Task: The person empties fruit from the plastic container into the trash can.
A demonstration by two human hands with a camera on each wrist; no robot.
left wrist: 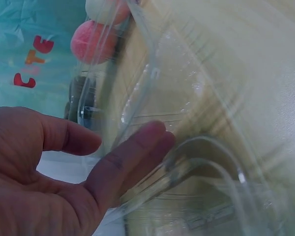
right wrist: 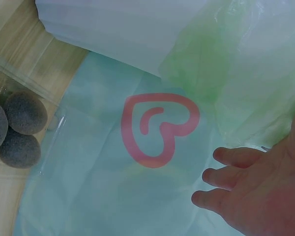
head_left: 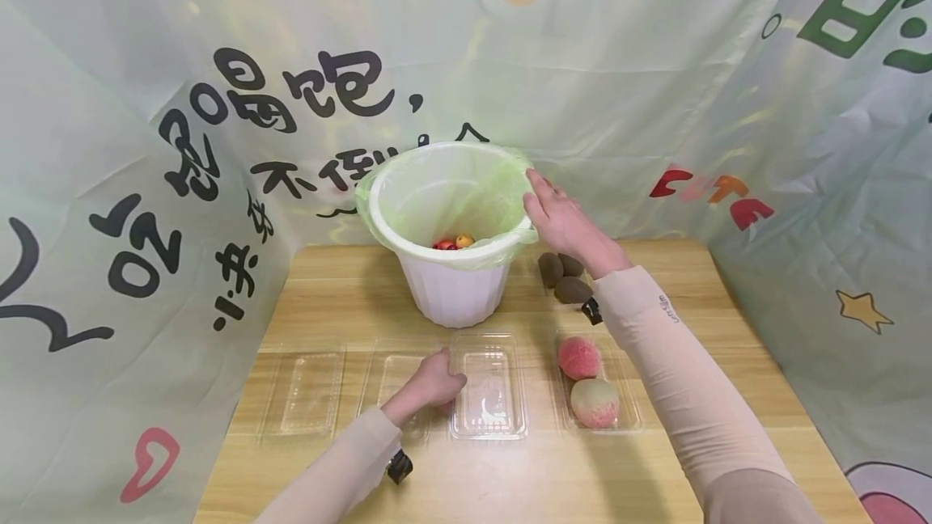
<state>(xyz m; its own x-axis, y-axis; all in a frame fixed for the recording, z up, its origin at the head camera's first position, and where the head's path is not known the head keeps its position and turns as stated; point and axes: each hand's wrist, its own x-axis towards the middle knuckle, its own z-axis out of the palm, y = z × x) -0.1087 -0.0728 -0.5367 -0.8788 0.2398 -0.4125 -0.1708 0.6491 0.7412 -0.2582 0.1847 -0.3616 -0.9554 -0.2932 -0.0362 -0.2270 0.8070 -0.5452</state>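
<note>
My left hand is low over the table between two clear plastic boxes, a middle one and one to its left. In the left wrist view its fingers are nearly straight beside the box edges, thumb apart; contact with the plastic is hard to tell. My right hand, fingers extended, is at the right rim of a white bin lined with a thin green bag. Small red fruit and an orange-yellow one lie inside the bin.
Two peaches sit in a clear box at the right. Several brown kiwis lie in another box behind it, right of the bin. A further clear box stands at the far left. Printed cloth walls the table.
</note>
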